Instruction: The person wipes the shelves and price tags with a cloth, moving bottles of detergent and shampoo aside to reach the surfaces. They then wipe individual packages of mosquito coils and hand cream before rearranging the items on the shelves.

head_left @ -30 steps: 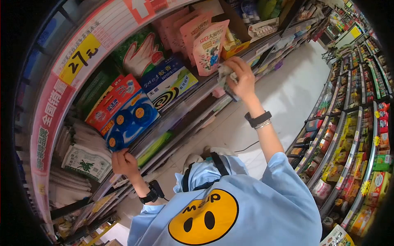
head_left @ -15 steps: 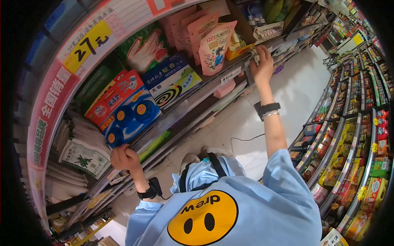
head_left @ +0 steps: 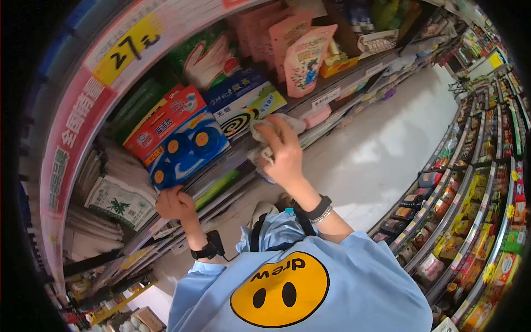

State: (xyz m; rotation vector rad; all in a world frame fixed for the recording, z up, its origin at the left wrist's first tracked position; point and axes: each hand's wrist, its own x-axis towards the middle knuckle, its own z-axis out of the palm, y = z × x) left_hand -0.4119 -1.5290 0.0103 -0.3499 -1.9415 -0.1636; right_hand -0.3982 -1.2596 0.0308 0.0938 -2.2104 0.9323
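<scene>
My right hand (head_left: 285,155) is closed on a crumpled, pale cloth (head_left: 290,123), pressed against the shelf's front edge in front of the mosquito coil box (head_left: 249,105). Curled over that same shelf edge (head_left: 213,172) is my left hand (head_left: 176,205), just below a red and blue pack of round toilet cleaner blocks (head_left: 185,146). Beside it on the left lies a white pack with a green plant print (head_left: 121,200). Further along the shelf, pink pouches (head_left: 310,61) stand upright.
A curved price sign (head_left: 127,47) runs above the shelf. Behind the goods is a green pack with a glove picture (head_left: 213,58). Pale floor (head_left: 376,133) separates this shelf from packed shelves (head_left: 464,221) on the right. An orange tray (head_left: 338,67) sits past the pouches.
My right hand has moved left along the shelf edge with the cloth, from near the orange tray to the mosquito coil box. The left hand stays at the edge. The view has shifted slightly.
</scene>
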